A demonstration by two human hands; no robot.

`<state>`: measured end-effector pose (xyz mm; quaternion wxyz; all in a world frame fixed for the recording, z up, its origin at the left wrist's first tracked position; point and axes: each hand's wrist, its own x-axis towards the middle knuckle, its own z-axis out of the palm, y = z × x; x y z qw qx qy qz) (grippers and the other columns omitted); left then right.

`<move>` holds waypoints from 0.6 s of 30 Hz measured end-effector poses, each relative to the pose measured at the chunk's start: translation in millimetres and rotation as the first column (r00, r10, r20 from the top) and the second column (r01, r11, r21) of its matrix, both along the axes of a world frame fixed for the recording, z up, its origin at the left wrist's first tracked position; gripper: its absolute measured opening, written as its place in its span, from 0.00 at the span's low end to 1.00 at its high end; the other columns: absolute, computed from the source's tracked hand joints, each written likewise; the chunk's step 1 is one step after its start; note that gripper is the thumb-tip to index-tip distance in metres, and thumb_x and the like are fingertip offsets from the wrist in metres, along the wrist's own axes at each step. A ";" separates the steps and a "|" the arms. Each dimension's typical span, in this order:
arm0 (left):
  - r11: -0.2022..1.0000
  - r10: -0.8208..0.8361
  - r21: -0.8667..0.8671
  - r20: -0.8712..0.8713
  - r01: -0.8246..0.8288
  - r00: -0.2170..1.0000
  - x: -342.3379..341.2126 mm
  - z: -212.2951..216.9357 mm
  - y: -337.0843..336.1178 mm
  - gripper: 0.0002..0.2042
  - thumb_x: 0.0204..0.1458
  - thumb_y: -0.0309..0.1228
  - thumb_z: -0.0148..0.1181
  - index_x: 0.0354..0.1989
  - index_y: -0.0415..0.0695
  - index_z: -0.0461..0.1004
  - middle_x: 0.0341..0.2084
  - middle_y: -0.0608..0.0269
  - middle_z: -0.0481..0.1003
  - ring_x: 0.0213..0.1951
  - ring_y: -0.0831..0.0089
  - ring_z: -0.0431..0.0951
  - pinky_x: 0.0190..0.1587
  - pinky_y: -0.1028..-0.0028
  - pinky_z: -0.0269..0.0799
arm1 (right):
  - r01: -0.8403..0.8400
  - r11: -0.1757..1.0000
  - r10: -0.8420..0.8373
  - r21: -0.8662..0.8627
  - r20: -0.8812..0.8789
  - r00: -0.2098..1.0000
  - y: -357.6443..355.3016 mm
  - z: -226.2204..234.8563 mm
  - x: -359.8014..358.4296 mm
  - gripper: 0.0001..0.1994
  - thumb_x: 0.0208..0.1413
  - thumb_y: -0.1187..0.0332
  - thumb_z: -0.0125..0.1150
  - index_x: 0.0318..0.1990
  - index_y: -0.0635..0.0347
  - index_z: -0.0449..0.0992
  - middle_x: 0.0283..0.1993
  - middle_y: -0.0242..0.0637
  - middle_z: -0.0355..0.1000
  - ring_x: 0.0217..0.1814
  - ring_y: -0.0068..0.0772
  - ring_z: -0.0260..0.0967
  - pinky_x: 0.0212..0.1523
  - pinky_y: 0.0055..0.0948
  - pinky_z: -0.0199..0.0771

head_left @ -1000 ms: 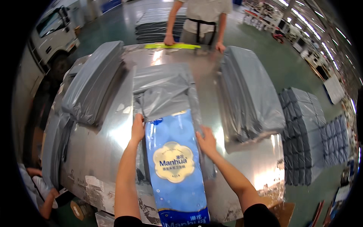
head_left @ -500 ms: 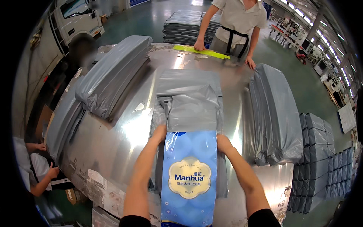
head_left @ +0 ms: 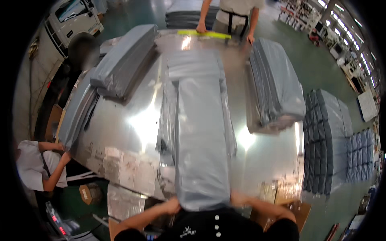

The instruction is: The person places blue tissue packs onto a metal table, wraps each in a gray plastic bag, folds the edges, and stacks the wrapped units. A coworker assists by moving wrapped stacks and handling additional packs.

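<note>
A long grey plastic bag [head_left: 203,136] lies lengthwise in front of me, its near end against my body. It now covers the blue pack, which is hidden from sight. At the bag's near left corner, my left hand [head_left: 173,205] is closed on its edge. My right hand [head_left: 238,198] grips the near right edge, its fingertips partly hidden by the plastic. Beneath the wrapped pack lie more flat grey bags [head_left: 167,120], showing along both sides and at the far end.
Grey wrapped packs [head_left: 124,60] stand on the metal table [head_left: 128,148] at left, with more packs [head_left: 277,80] at right. A co-worker [head_left: 237,16] stands at the far edge by a yellow-green strip [head_left: 205,34]. Another person [head_left: 40,164] is at left. Stacked grey bundles [head_left: 327,140] stand right.
Both hands have drawn the grey bag toward me over the blue pack, covering it. The view has shifted, and my hands are now close to my body.
</note>
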<state>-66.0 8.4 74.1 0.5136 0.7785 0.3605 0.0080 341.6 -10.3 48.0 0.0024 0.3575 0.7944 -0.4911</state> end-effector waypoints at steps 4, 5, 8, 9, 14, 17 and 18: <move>0.847 0.528 -0.137 0.111 -0.513 0.842 30.0 65.4 56.2 0.07 0.47 0.28 0.54 0.24 0.39 0.75 0.19 0.54 0.75 0.21 0.63 0.73 0.27 0.68 0.69 | 0.577 0.815 -0.574 0.052 -0.063 0.816 53.5 105.1 11.4 0.11 0.52 0.65 0.55 0.36 0.62 0.78 0.34 0.53 0.75 0.38 0.51 0.73 0.41 0.43 0.72; 0.877 0.480 -0.058 0.102 -0.476 0.871 30.7 61.6 44.6 0.07 0.48 0.29 0.54 0.24 0.39 0.75 0.18 0.56 0.75 0.21 0.67 0.73 0.27 0.70 0.69 | 0.544 0.819 -0.554 0.182 0.003 0.833 39.7 102.9 17.5 0.11 0.53 0.64 0.55 0.35 0.62 0.77 0.34 0.52 0.75 0.38 0.51 0.73 0.40 0.42 0.71; 0.896 0.443 0.007 0.035 -0.444 0.896 31.7 24.1 23.9 0.09 0.51 0.32 0.54 0.25 0.41 0.76 0.18 0.62 0.75 0.22 0.75 0.73 0.28 0.72 0.69 | 0.531 0.780 -0.602 0.332 0.162 0.782 10.2 66.8 37.9 0.12 0.54 0.61 0.55 0.33 0.62 0.75 0.33 0.51 0.74 0.37 0.49 0.73 0.39 0.43 0.70; 0.866 0.495 -0.079 -0.008 -0.494 0.869 29.2 8.1 6.8 0.10 0.52 0.32 0.53 0.25 0.41 0.76 0.18 0.63 0.76 0.22 0.75 0.73 0.28 0.72 0.69 | 0.630 0.739 -0.672 0.240 0.187 0.716 -10.6 44.8 44.3 0.13 0.54 0.60 0.55 0.33 0.62 0.75 0.32 0.51 0.74 0.36 0.49 0.72 0.39 0.43 0.70; 0.598 0.793 -0.410 0.182 -0.688 0.581 25.1 -59.9 -41.9 0.09 0.53 0.34 0.58 0.27 0.40 0.75 0.18 0.62 0.76 0.23 0.75 0.75 0.28 0.73 0.69 | 0.720 0.328 -0.786 0.611 -0.246 0.567 -21.1 92.2 -24.8 0.09 0.51 0.65 0.61 0.36 0.59 0.73 0.29 0.43 0.68 0.32 0.45 0.69 0.35 0.42 0.68; 0.741 0.669 -0.189 0.130 -0.645 0.731 28.7 -56.8 -34.3 0.09 0.52 0.34 0.61 0.27 0.40 0.75 0.18 0.61 0.75 0.23 0.76 0.75 0.27 0.73 0.69 | 0.563 0.506 -0.382 0.654 -0.415 0.826 -15.2 65.4 -85.2 0.06 0.49 0.72 0.61 0.36 0.60 0.73 0.29 0.42 0.66 0.35 0.44 0.67 0.35 0.40 0.68; 0.747 0.664 -0.186 0.154 -0.638 0.732 30.2 -59.4 -35.7 0.10 0.52 0.34 0.61 0.27 0.39 0.75 0.18 0.61 0.75 0.23 0.76 0.74 0.27 0.73 0.69 | 0.479 0.621 -0.339 0.621 -0.339 0.878 -7.7 58.8 -106.8 0.06 0.49 0.72 0.59 0.36 0.60 0.73 0.30 0.42 0.67 0.36 0.45 0.68 0.36 0.41 0.68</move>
